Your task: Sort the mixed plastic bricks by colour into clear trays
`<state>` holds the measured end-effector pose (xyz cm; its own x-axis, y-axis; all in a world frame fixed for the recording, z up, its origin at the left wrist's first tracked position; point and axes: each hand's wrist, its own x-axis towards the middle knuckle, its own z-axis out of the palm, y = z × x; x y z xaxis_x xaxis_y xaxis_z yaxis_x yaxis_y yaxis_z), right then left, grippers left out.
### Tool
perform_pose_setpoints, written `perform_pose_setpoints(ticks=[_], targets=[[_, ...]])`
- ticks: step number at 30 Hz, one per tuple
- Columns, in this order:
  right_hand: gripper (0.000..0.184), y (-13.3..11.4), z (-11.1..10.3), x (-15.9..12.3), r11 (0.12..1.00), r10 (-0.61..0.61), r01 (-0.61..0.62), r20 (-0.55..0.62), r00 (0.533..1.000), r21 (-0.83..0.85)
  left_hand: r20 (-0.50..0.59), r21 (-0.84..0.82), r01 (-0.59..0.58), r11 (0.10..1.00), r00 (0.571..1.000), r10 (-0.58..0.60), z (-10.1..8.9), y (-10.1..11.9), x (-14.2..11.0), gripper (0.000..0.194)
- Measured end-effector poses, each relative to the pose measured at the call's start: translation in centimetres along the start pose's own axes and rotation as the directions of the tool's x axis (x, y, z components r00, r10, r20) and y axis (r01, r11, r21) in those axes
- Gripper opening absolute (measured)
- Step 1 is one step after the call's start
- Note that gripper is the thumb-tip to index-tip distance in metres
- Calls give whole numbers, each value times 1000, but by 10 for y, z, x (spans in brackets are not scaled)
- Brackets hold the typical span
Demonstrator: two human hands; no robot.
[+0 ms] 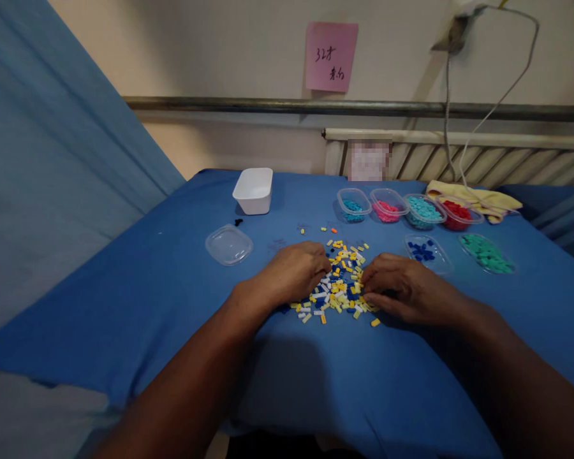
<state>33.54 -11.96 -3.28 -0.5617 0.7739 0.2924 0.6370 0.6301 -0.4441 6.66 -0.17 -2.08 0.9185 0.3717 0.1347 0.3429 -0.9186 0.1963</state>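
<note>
A loose pile of small toy building bricks, mostly yellow, white and dark blue, lies on the blue cloth. At the pile's left side is my left hand, its fingers curled down among the bricks and their tips hidden. My right hand reaches into the right side, fingers bent and thumb close below them. Whatever either hand pinches is too small or too covered to make out. Just right of my right hand, dark blue bricks sit in a shallow clear lid.
Clear tubs of blue bricks, pink bricks, turquoise bricks and red bricks line the back right. Green bricks fill another lid. A white tub, clear lid and yellow cloth also lie here.
</note>
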Motion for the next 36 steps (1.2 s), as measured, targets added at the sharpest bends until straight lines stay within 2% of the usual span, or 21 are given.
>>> perform_pose_setpoints(ticks=[3, 7, 9, 15, 20, 22, 26, 29, 32, 36], targets=[[12, -4, 0, 0, 1000, 5, -4, -38, 999, 12, -31, -51, -14, 999, 999, 12, -6, 6, -2, 20], [13, -13, 5, 4, 999, -26, 26, 1, 1000, 28, 5, -180, -195, 964, 980, 199, -8, 17, -1, 19], [14, -15, 5, 4, 999, -11, 9, 46, 999, 32, 28, -197, -232, 953, 970, 242, -8, 20, -1, 19], [17, -7, -5, -2, 1000, 17, -17, 35, 999, 2, 51, -205, -191, 960, 977, 206, -14, 23, -5, 15], [14, -7, -10, -5, 996, 92, -93, 150, 984, -1, 109, -281, -217, 935, 961, 256, -12, 33, -7, 16], [14, -9, -11, -6, 992, 119, -124, 158, 980, 19, 135, -300, -216, 929, 954, 266, -12, 34, -7, 16], [13, -12, -11, -5, 993, 114, -114, 87, 990, -5, 127, -249, -162, 955, 972, 198, -13, 33, -6, 17], [15, -12, -9, -4, 994, 104, -99, 128, 986, -40, 120, -237, -171, 956, 972, 204, -11, 33, -6, 18], [14, -13, -9, -5, 990, 140, -137, 160, 977, -34, 140, -244, -193, 950, 963, 232, -10, 35, -6, 19], [13, -17, -7, -2, 992, 123, -118, 122, 985, -45, 88, -151, -125, 981, 986, 140, -10, 38, -3, 16]])
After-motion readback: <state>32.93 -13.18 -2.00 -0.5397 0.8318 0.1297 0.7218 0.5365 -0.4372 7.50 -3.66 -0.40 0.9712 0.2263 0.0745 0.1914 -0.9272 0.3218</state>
